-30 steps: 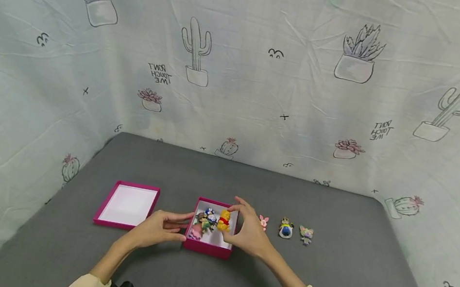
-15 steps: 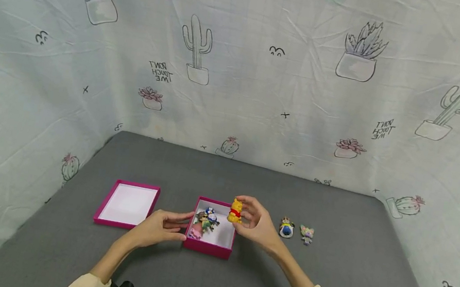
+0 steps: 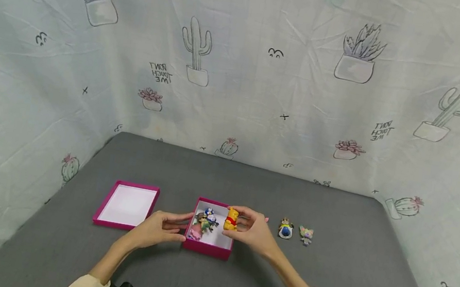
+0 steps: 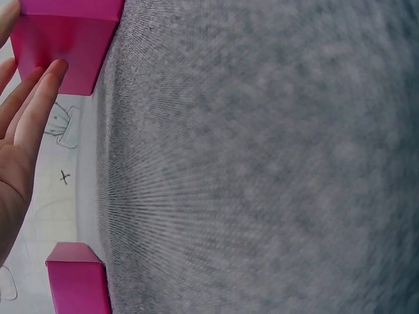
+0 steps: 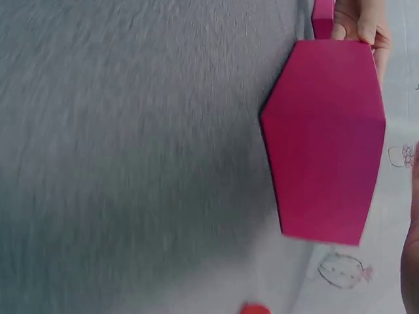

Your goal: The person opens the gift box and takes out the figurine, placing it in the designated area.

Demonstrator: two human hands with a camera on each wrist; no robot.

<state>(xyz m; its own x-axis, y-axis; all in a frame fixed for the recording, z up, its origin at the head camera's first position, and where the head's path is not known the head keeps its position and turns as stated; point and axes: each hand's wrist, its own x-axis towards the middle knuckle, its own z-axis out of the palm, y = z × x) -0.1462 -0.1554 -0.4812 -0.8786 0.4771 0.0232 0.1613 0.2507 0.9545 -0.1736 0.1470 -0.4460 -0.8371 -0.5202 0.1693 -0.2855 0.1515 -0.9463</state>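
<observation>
Now shifted slightly left, the yellow bear (image 3: 231, 219) is pinched by fingers of the right hand (image 3: 254, 231) (so not yet released); the box (image 3: 208, 249), below them, is touched by straight fingers of the left hand (image 3: 156, 229).

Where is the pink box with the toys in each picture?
Head: the pink box is low, near the middle.
Left wrist: top left, cut off by the edge.
Right wrist: right of the middle, fairly high.
Shared landmark: the left hand, beside the box in all three.
</observation>
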